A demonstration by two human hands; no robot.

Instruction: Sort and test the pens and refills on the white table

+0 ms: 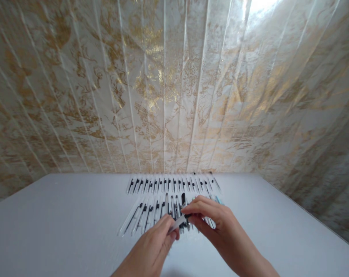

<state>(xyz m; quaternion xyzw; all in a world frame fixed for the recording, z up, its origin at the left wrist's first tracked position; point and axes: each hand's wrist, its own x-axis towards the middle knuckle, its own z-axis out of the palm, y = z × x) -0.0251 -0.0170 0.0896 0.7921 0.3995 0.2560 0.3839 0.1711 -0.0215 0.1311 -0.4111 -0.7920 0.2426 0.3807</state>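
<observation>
Over the near row, my left hand [155, 243] is closed around the pale, translucent barrel of a pen [178, 222]. The pen slants up to the right. At its dark upper end, the thumb and fingers of my right hand [216, 220] pinch it. Whether that dark part is a cap or a grip is too blurred to tell. Just beyond my fingers lies a dark-capped pen [183, 199]. Several pen parts beneath are partly hidden by both hands. To the left are clear pen-like pieces [137, 218] with dark strips and black ends.
A back row of similar slim pieces [175, 186] runs across the far side of the white table [62, 219]. Behind it hangs a gold-patterned, pleated sheet [163, 96]. A light blue item [218, 200] shows beyond my right hand.
</observation>
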